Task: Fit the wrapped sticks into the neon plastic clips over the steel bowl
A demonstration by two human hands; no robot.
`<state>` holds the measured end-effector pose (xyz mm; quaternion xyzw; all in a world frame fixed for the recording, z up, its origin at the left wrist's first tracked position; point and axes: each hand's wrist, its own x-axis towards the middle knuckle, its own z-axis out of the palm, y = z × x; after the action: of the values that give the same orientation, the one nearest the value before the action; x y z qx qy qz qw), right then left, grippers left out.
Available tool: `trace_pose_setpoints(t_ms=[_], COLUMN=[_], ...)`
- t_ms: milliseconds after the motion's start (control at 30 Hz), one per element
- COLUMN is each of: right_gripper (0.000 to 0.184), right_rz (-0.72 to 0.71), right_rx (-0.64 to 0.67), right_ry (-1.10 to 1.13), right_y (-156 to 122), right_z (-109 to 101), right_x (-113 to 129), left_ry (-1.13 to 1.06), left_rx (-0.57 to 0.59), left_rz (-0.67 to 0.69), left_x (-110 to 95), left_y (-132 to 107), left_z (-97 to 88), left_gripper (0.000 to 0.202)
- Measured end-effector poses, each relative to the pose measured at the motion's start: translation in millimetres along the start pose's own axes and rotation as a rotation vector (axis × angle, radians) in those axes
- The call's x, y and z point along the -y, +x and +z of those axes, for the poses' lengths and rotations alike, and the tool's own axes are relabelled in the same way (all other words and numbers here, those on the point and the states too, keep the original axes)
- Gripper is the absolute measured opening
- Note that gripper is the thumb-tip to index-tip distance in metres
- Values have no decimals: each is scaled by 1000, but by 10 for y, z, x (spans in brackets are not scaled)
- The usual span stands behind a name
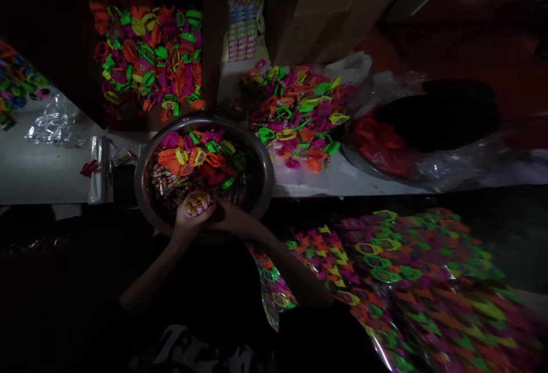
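Over the near side of a round metal basin (269, 176), my left hand (188, 224) is closed around a bundle of small wrapped sweets (197, 204), their ends facing up. My right hand (225, 217) is right beside it, against the bundle's right side. Shadow hides the right fingers, so their grip cannot be made out. Inside the basin, neon plastic toy watches (188, 156) in orange, green, yellow and pink lie on top of a heap of small wrapped sticks (165, 182).
Behind the basin, a large box holds a pile of toy watches (149, 59). Another heap (299, 110) lies on the white table to the right, below a cardboard box (325, 19). Clear bags packed with watches (419, 247) fill the lower right. Clear plastic (55, 122) lies left.
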<state>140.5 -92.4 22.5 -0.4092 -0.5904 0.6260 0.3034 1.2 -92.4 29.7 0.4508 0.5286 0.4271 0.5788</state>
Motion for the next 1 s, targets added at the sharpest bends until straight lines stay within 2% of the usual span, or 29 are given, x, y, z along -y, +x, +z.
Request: trace_pose_setpoints(t_ms=[100,233,500,633,733,800,867,933,1000], right_gripper=[66,70,59,41,38,44,50,54,54], right_rz=[-56,-109,-206,-171,-117,-78,-43,-13,22], right_rx=[-39,-12,29,52,18,-63,-134,-189,-200], right_ry=[62,104,-31,-135,-29,94,167,177,121], right_y=[35,51,50,54,50,56,76,106,136], right_z=[40,81,-8,-29,15,43,52,43,30], right_x=[-13,0,-28,-96,-123,-114,-95,-89,-108], left_ry=[82,187,188,217,253,304,429,630,845], left_rx=[24,100,222,263,308,309,272,264,330], left_rz=[72,173,214,233,274,353,507,701,850], left_x=[-5,-80,-99,-48,-38,-52,-78,-108,-124], left_y=[-32,-70,-48,-39,-44,-33,3,57,113], left_z=[12,40,45,28,1,-31,-75,-121,-156], left_gripper=[42,34,29,37,60,80,93,94,81])
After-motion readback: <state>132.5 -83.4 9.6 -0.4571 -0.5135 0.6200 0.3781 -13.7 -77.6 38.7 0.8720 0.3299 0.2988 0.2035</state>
